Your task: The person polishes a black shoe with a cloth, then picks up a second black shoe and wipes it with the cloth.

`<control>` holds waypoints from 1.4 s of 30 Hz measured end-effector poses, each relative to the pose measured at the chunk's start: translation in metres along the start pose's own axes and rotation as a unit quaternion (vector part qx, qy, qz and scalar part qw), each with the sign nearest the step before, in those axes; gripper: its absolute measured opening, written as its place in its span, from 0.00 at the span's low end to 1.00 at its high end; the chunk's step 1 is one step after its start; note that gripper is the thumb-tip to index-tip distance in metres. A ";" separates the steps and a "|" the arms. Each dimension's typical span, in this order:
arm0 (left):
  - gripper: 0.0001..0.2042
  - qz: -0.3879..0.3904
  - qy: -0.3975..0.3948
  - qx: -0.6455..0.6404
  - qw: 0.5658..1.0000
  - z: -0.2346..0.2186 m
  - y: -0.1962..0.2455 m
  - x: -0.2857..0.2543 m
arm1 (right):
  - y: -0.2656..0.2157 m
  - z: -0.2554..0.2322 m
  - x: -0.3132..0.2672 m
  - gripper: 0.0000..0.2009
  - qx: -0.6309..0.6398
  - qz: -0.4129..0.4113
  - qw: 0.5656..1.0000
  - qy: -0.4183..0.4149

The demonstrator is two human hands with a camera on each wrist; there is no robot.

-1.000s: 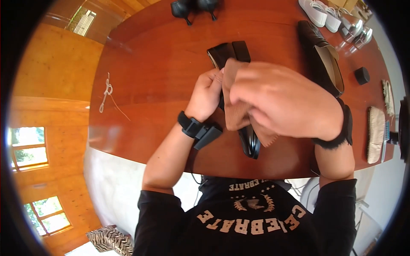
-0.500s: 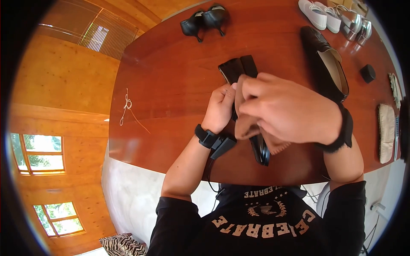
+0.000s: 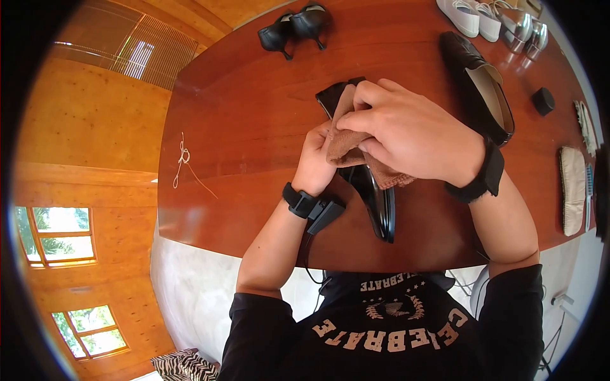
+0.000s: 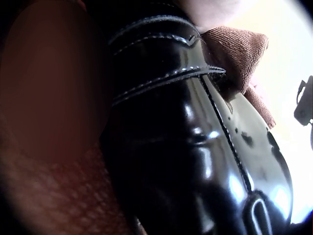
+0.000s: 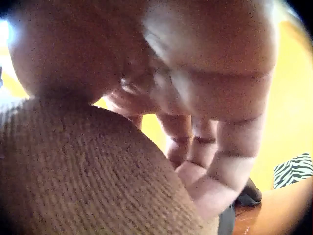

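Note:
A glossy black leather shoe [image 3: 379,209] is in the person's hands over the table, its toe towards the body. My left hand [image 3: 312,166] grips it by the side, the fingers largely hidden behind shoe and cloth. Pinched in my right hand [image 3: 416,133] is a brown ribbed cloth [image 3: 346,145], bunched against the upper near the shoe's opening. The left wrist view shows the shoe's stitched strap [image 4: 166,81] and shiny toe, the cloth lying along the far side. Close up in the right wrist view, the cloth fills the space under the curled fingers [image 5: 234,142].
A second black loafer [image 3: 467,70] lies to the right. Black heels [image 3: 311,25] stand at the back, with white sneakers [image 3: 460,18] and silver shoes [image 3: 518,28] at the far right. A small black item [image 3: 543,101], a beige pad [image 3: 573,190] and a string [image 3: 183,159] also lie around.
The right hand and cloth have shifted away from the body along the shoe, baring more of its toe. The left hand keeps its grip. The head view has swung slightly.

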State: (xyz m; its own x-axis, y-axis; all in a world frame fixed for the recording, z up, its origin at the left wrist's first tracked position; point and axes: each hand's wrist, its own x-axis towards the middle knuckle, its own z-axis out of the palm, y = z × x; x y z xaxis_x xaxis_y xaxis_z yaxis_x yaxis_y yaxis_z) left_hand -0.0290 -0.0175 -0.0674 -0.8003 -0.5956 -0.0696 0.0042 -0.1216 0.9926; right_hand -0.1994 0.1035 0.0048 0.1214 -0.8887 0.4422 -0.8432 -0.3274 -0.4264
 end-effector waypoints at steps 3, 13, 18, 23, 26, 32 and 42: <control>0.15 0.004 -0.004 -0.004 1.000 -0.002 -0.003 0.000 | -0.008 -0.009 -0.002 0.09 -0.002 0.010 0.999 -0.037; 0.18 -0.018 0.016 -0.020 1.000 -0.001 -0.003 -0.004 | -0.010 -0.018 -0.002 0.15 0.004 0.014 0.993 -0.114; 0.20 0.024 -0.025 0.019 0.999 -0.013 -0.014 0.003 | -0.018 -0.023 -0.010 0.06 0.020 -0.063 0.995 -0.080; 0.20 0.038 -0.024 0.024 0.999 -0.007 -0.007 0.000 | -0.026 -0.030 -0.007 0.12 0.030 -0.025 0.986 -0.165; 0.20 0.012 -0.028 -0.010 0.999 -0.011 -0.013 0.003 | -0.018 -0.023 -0.003 0.12 0.037 -0.009 0.990 -0.135; 0.11 0.002 -0.019 0.016 1.000 -0.012 -0.011 0.002 | 0.007 -0.002 0.004 0.07 0.022 -0.011 0.999 -0.028; 0.21 0.034 0.017 0.070 0.997 -0.007 -0.013 0.003 | 0.002 -0.025 0.003 0.07 0.056 -0.018 0.993 -0.099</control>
State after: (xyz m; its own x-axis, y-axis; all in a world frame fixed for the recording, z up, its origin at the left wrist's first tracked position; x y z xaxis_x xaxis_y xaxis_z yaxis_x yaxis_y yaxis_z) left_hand -0.0270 -0.0237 -0.0812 -0.7796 -0.6262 -0.0033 -0.0284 0.0301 0.9991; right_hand -0.2140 0.1083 0.0244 0.2601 -0.9180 0.2995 -0.7745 -0.3835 -0.5031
